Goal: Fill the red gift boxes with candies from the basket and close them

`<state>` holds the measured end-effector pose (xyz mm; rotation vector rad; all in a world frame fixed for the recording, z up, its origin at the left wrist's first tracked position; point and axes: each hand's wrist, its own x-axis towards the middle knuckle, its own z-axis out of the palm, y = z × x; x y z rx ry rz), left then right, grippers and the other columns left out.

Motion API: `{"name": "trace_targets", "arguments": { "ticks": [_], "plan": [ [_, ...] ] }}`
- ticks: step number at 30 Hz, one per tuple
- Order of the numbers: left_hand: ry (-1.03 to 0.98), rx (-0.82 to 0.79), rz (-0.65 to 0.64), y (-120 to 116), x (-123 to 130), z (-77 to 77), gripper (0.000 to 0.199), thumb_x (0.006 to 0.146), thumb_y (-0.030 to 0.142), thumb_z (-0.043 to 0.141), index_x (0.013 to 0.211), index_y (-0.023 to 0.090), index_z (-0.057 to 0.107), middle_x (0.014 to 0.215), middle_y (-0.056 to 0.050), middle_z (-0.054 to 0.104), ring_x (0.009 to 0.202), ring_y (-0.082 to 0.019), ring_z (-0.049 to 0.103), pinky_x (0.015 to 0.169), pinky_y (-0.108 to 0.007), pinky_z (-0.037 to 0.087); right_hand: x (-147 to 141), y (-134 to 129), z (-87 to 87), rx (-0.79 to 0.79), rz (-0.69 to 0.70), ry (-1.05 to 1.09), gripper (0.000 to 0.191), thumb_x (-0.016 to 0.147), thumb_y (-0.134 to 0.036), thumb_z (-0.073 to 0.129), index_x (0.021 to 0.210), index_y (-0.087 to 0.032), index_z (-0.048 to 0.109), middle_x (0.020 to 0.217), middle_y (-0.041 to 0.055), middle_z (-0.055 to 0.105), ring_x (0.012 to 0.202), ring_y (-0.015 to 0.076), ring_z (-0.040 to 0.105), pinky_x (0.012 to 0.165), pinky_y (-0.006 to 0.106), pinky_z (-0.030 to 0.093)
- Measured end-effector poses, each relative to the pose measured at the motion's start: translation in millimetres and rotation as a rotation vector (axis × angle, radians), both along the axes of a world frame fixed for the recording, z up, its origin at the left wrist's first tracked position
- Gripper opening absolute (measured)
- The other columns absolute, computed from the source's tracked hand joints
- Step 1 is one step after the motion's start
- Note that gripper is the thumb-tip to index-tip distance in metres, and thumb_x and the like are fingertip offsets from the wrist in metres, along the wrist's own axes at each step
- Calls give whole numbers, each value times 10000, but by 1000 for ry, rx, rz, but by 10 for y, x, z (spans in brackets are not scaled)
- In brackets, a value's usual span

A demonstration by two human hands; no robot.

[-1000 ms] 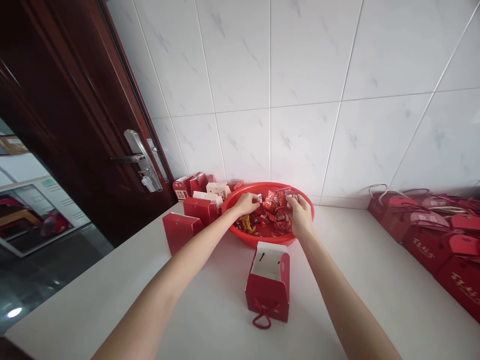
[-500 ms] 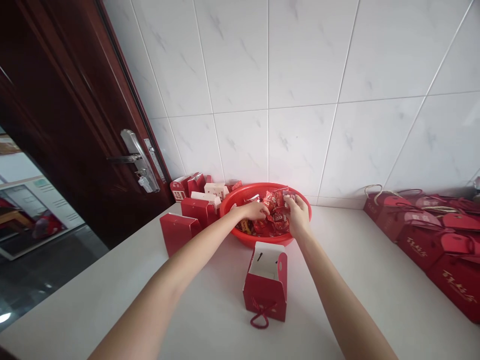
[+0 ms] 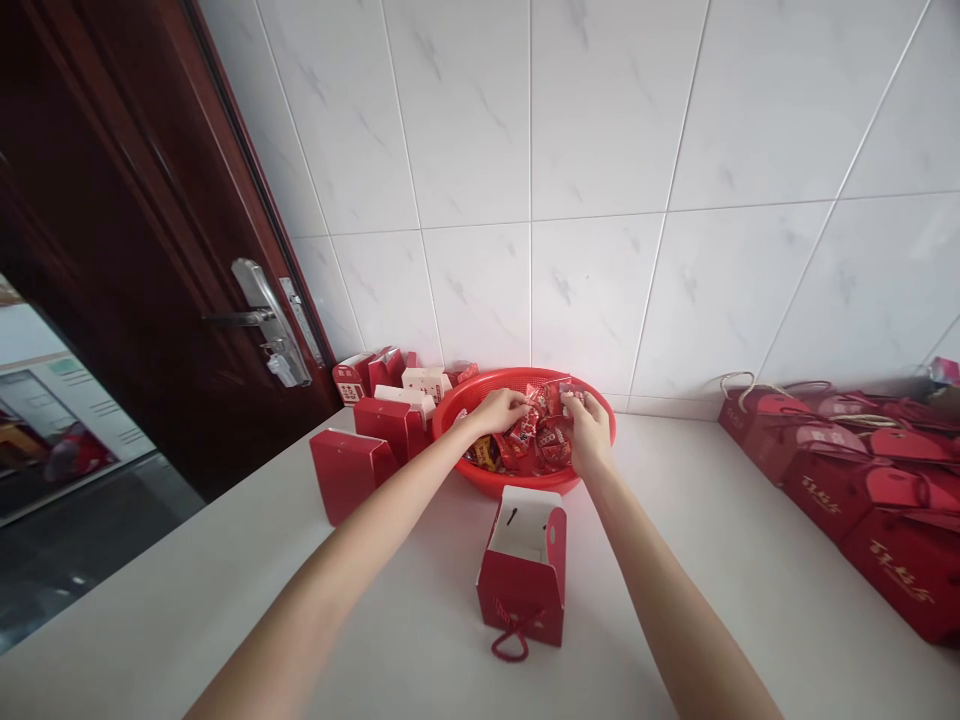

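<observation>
A red plastic basket (image 3: 480, 482) holds many wrapped candies (image 3: 555, 440), mostly in red wrappers with a yellow one on the left. Over its left part, my left hand (image 3: 501, 410) pinches a red-and-white wrapped candy (image 3: 527, 424) between thumb and fingers. At the right side of the basket my right hand (image 3: 592, 432) is closed on another red wrapped candy (image 3: 564, 393), partly hidden by the fingers. In front of the basket stands an open red gift box (image 3: 520, 595), its white inside showing and a red cord loop at its near side.
Several red and cream boxes (image 3: 352, 470) stand left of the basket. On the right, rows of dark red gift boxes (image 3: 825, 495) with gold writing sit on the white table (image 3: 660, 560). A tiled wall (image 3: 480, 300) rises behind; a brown door (image 3: 150, 250) is at left.
My left hand has risen slightly from among the candies, with a red-and-white candy now at its fingertips. My right hand stays over the basket's right side. The whole view has shifted slightly.
</observation>
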<state>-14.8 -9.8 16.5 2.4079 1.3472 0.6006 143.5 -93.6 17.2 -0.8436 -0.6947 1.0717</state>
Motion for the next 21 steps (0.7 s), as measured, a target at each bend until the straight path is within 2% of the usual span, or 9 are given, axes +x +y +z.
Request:
{"name": "trace_targets", "arguments": {
  "ticks": [5,9,15,21],
  "plan": [
    [-434,-38,13,-178,-83,28,262,866,414,571,776,182,652,775,-31,678,750,-194,622,680,-287,479,-26,-28,52,-9,-10,27,159,597,-327,720,659,-241,601,707,-11,600,712,170,561,565,259,500],
    [-640,-137,-2,-354,-63,49,319,857,489,609,876,176,663,857,-43,691,757,-188,639,688,-297,529,-25,-36,53,-3,3,22,196,572,-333,739,636,-243,578,713,-6,614,709,173,571,560,259,513],
    [-761,-272,123,-577,-6,83,238,932,409,574,994,191,647,930,-32,648,775,-158,630,665,-261,573,7,-32,21,16,51,-20,242,560,-376,788,667,-243,616,756,6,623,731,183,581,547,263,524],
    [-823,-375,190,-695,-6,70,280,910,369,637,1139,209,648,1011,-41,643,908,-175,638,711,-252,591,6,-14,-8,46,63,-77,251,569,-410,797,680,-248,640,747,17,626,716,196,583,540,277,524]
  ]
}}
